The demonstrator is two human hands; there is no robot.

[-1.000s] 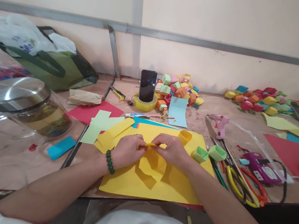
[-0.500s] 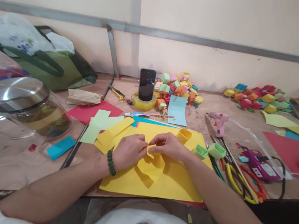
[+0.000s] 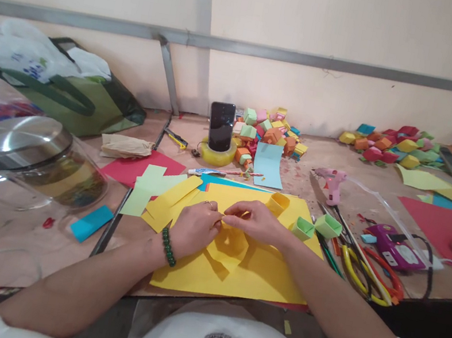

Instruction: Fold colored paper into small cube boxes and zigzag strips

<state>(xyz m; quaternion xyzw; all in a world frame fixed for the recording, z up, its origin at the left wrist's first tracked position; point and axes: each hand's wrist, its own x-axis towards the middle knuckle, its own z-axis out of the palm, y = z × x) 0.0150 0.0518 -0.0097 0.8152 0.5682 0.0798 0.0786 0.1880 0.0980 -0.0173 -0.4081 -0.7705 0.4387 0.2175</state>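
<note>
While the left hand [image 3: 197, 225] and right hand [image 3: 255, 219] pinch a yellow paper strip [image 3: 231, 242] (contact partly hidden) at frame centre, two green paper tubes [image 3: 328, 226] sit right of centre.

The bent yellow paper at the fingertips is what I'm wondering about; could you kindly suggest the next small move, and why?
I would probably pinch the bent yellow paper firmly where the left hand and right hand come together. It is bent rather than flat like the large yellow sheet, and both hands' fingertips already meet at its edge.
</note>
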